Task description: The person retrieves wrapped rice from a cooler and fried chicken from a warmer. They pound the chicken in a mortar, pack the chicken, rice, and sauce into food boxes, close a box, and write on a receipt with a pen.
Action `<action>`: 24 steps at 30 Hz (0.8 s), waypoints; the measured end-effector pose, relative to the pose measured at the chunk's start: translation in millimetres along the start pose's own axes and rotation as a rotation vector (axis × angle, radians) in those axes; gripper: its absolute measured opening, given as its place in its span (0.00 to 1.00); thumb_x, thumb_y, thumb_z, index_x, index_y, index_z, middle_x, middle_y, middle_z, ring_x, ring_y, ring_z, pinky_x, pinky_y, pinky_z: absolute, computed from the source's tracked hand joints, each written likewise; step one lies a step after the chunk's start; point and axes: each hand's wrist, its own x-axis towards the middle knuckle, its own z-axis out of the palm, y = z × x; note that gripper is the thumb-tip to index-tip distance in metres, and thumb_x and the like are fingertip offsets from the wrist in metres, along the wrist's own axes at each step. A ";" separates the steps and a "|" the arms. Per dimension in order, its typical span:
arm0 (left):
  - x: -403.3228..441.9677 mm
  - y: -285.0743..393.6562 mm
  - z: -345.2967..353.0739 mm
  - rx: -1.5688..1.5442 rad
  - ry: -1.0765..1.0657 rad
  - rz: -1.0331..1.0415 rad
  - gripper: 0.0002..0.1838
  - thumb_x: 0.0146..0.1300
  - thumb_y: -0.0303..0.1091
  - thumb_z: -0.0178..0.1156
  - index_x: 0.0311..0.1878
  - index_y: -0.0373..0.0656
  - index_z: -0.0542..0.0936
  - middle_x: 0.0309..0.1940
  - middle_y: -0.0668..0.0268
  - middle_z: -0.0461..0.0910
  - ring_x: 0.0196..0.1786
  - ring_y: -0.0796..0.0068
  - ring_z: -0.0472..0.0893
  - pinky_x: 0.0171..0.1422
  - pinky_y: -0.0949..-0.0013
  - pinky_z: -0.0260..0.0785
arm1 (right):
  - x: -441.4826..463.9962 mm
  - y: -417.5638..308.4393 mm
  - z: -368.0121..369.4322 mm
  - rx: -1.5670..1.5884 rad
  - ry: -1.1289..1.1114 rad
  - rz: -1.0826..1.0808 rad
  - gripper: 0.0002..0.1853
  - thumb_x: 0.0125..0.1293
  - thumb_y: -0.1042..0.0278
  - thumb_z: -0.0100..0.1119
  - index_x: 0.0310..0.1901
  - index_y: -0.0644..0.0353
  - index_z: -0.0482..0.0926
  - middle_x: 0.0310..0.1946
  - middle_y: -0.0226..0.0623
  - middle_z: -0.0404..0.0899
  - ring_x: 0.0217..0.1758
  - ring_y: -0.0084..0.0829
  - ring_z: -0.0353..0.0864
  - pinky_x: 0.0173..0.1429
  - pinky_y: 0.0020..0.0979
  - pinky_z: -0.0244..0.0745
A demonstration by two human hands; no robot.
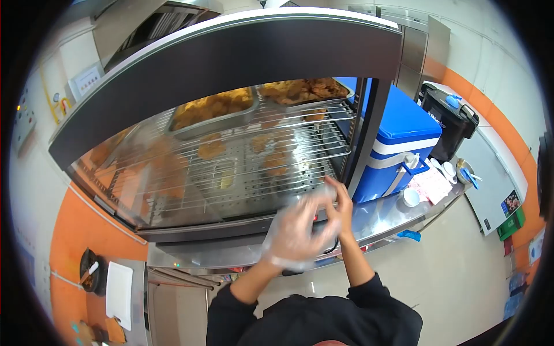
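Note:
My left hand (pixel 300 228) wears a loose clear plastic glove. It is blurred by motion, its fingers stretched toward the right. Close against it is my bare right hand (pixel 343 210), its fingers curled at the gloved fingertips and seemingly gripping the plastic there. Both hands are in front of the lower right of a glass-fronted food warmer (pixel 242 222). Inside, a metal tray of golden fried pieces (pixel 216 109) and another of browned fried pieces (pixel 306 89) stand on a wire rack (pixel 288 138). Flat fried patties (pixel 212 147) lie in the warmer too.
A blue cool box (pixel 398 127) stands right of the warmer on a steel counter (pixel 375 219). Near it are a white cup (pixel 411 197) and a metal bowl (pixel 466 172). A black bin (pixel 447 121) stands behind. At lower left are a white board (pixel 119 294) and a black pan (pixel 92 271).

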 end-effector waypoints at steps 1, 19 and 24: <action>26.6 -9.0 14.7 0.070 0.038 -0.055 0.24 0.53 0.37 0.66 0.53 0.38 0.75 0.45 0.52 0.79 0.45 0.56 0.81 0.47 0.61 0.75 | -8.6 12.7 -13.2 0.040 0.013 0.112 0.22 0.54 0.77 0.54 0.53 0.62 0.76 0.48 0.40 0.77 0.48 0.30 0.78 0.48 0.27 0.72; 141.7 -127.6 62.9 0.677 -0.084 -0.308 0.25 0.64 0.52 0.51 0.56 0.44 0.75 0.53 0.54 0.76 0.50 0.55 0.79 0.53 0.55 0.72 | -118.7 58.4 -92.9 -0.100 -0.223 0.595 0.10 0.62 0.76 0.53 0.44 0.62 0.81 0.34 0.39 0.83 0.35 0.26 0.83 0.37 0.25 0.75; 26.3 -25.6 9.6 0.188 0.148 -0.290 0.25 0.58 0.39 0.65 0.58 0.42 0.73 0.53 0.53 0.76 0.50 0.55 0.79 0.55 0.64 0.72 | -83.6 70.7 -55.4 -0.045 -0.335 0.484 0.08 0.64 0.75 0.54 0.43 0.63 0.80 0.32 0.38 0.83 0.32 0.23 0.82 0.36 0.24 0.74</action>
